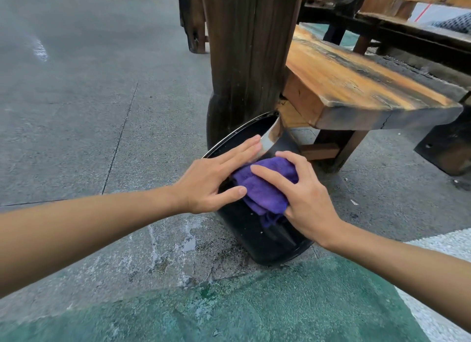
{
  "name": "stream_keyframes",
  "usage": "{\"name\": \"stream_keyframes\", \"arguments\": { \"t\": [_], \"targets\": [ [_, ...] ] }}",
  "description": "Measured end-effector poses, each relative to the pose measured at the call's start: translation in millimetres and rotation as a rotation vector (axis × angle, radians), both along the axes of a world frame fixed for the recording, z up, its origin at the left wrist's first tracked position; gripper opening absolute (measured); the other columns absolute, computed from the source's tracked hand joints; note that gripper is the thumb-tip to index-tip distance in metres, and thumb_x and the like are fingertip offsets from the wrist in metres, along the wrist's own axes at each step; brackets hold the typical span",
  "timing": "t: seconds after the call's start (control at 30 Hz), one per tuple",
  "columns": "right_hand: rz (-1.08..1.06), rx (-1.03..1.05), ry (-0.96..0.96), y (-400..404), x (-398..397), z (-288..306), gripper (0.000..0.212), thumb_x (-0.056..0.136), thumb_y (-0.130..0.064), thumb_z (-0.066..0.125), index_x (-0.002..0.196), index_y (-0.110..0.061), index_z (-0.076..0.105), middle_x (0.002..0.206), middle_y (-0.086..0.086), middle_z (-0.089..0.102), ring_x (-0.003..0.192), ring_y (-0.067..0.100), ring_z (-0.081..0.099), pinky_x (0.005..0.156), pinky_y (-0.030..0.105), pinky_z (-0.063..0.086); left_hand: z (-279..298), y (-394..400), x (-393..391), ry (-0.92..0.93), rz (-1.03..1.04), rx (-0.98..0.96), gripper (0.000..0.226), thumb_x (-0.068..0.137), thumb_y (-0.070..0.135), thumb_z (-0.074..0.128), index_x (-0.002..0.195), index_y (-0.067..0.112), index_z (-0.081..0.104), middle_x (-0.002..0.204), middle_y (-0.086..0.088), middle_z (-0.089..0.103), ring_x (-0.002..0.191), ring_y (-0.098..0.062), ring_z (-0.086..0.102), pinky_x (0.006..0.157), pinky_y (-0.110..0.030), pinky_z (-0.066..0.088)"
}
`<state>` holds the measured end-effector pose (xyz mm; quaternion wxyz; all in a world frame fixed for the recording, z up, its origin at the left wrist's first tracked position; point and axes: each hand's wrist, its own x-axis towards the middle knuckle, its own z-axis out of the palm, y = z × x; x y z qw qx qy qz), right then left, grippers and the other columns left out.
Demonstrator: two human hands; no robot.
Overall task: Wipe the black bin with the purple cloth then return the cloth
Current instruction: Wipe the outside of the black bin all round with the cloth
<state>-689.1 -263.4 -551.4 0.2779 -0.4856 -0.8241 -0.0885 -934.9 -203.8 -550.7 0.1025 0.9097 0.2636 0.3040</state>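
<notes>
1. Two hands work the bin [257,237], which lies tipped on the concrete floor [76,112], its base toward the camera and its open rim pointing away toward a wooden post [244,48].
2. Nearest the camera, the right hand [303,196] holds the bunched cloth [265,186] with curled fingers, pressing it to the bin's upper side. Judging by the loose folds hanging below the palm, a trailing end could slip out and drag on the gritty floor, which would put dirt back on the surface.
3. Just beside it, the left hand [211,181] lies flat on the bin with fingers straight and gripping nothing, the thumb touching the cloth. It only steadies. A hard sideways stroke may roll the round bin from under that flat palm, since nothing visible chocks it.
4. Farther on, the rim sits close to the post and under the end of a bench [356,86]. A push away from the body would likely knock the rim against the wood.
5. The bin's underside is hidden, so it may well go unwiped unless turned.
6. Where the cloth belongs is not in view.
</notes>
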Motion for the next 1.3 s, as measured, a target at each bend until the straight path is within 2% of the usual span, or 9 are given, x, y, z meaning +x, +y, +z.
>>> {"name": "stream_keyframes", "arguments": {
  "t": [0.2, 0.37, 0.53, 0.67, 0.8, 0.9, 1.0, 1.17, 1.3],
  "targets": [
    [0.188, 0.081, -0.151, -6.0, 4.4, -1.7, 0.036, 0.096, -0.018, 0.067, 0.130, -0.030, 0.070, 0.135, 0.019, 0.060, 0.119, 0.040, 0.058, 0.091, 0.047, 0.053, -2.0, 2.6, 5.7, -0.010, -0.032, -0.040, 0.076, 0.097, 0.053, 0.045, 0.164, 0.030, 0.018, 0.173, 0.016, 0.011, 0.145, -0.010, 0.047, 0.089, -0.038, 0.060],
    [0.238, 0.219, -0.393, -11.2, 17.2, -14.0, 0.045, 0.085, -0.009, 0.066, 0.122, -0.033, 0.074, 0.136, 0.008, 0.066, 0.115, 0.036, 0.066, 0.089, 0.045, 0.051, -4.2, 3.5, -2.1, -0.003, -0.037, -0.047, 0.075, 0.098, 0.053, 0.044, 0.164, 0.032, 0.017, 0.173, 0.017, 0.010, 0.143, -0.014, 0.051, 0.089, -0.037, 0.061],
    [0.294, 0.104, -0.485, -31.4, 45.4, -32.1, 0.031, 0.093, -0.008, 0.057, 0.107, -0.025, 0.078, 0.128, 0.015, 0.069, 0.104, 0.041, 0.068, 0.082, 0.045, 0.057, -5.3, 3.6, -4.5, 0.032, -0.027, -0.045, 0.075, 0.097, 0.055, 0.043, 0.164, 0.036, 0.015, 0.172, 0.020, 0.008, 0.136, -0.017, 0.059, 0.088, -0.039, 0.061],
    [0.214, 0.002, -0.521, -41.5, 70.5, -35.1, 0.030, 0.087, -0.018, 0.068, 0.113, -0.033, 0.073, 0.133, 0.012, 0.058, 0.109, 0.036, 0.055, 0.071, 0.040, 0.058, -4.0, 2.3, 4.4, 0.050, -0.022, -0.044, 0.076, 0.097, 0.056, 0.042, 0.164, 0.035, 0.014, 0.172, 0.021, 0.005, 0.119, -0.030, 0.069, 0.082, -0.044, 0.061],
    [0.001, -0.115, -0.396, -41.2, 88.0, -28.1, 0.051, 0.077, -0.074, 0.071, 0.121, -0.053, 0.057, 0.121, -0.017, 0.061, 0.109, 0.013, 0.062, 0.088, 0.043, 0.057, -2.0, 0.8, 7.6, 0.050, -0.017, -0.049, 0.077, 0.096, 0.055, 0.042, 0.164, 0.035, 0.014, 0.172, 0.022, 0.005, 0.116, -0.034, 0.069, 0.081, -0.045, 0.061],
    [-0.041, -0.071, -0.098, -26.7, 77.0, -2.9, 0.033, 0.090, -0.053, 0.058, 0.121, -0.044, 0.064, 0.133, -0.008, 0.050, 0.120, 0.017, 0.054, 0.107, 0.032, 0.042, -1.3, -0.8, 4.7, 0.048, -0.018, -0.053, 0.077, 0.096, 0.056, 0.041, 0.164, 0.033, 0.015, 0.173, 0.020, 0.005, 0.121, -0.030, 0.067, 0.082, -0.045, 0.060],
    [0.004, -0.081, 0.132, -13.6, 47.0, 26.0, 0.032, 0.086, -0.037, 0.058, 0.113, -0.031, 0.074, 0.133, 0.001, 0.037, 0.125, 0.019, 0.044, 0.109, 0.015, 0.029, 0.6, -1.8, 1.5, 0.045, -0.018, -0.062, 0.078, 0.096, 0.058, 0.040, 0.164, 0.032, 0.015, 0.173, 0.019, 0.006, 0.129, -0.029, 0.063, 0.084, -0.046, 0.060],
    [0.146, -0.056, 0.102, -6.8, -11.0, 36.5, 0.054, 0.074, -0.023, 0.067, 0.125, -0.006, 0.067, 0.140, 0.028, 0.037, 0.136, 0.040, 0.039, 0.119, 0.038, 0.031, 3.2, -4.6, 1.3, 0.042, -0.017, -0.049, 0.085, 0.095, 0.059, 0.042, 0.165, 0.022, 0.010, 0.174, 0.010, 0.007, 0.155, -0.014, 0.031, 0.102, -0.047, 0.054],
    [0.145, -0.087, 0.028, -20.7, -33.4, 8.7, 0.063, 0.091, -0.057, 0.056, 0.135, -0.011, 0.059, 0.156, 0.024, 0.027, 0.146, 0.039, 0.025, 0.123, 0.045, 0.020, 2.8, -3.9, -2.0, 0.040, -0.029, -0.066, 0.090, 0.095, 0.060, 0.044, 0.165, 0.016, 0.008, 0.175, 0.006, 0.006, 0.159, -0.009, 0.018, 0.119, -0.044, 0.040]
  ]
}}
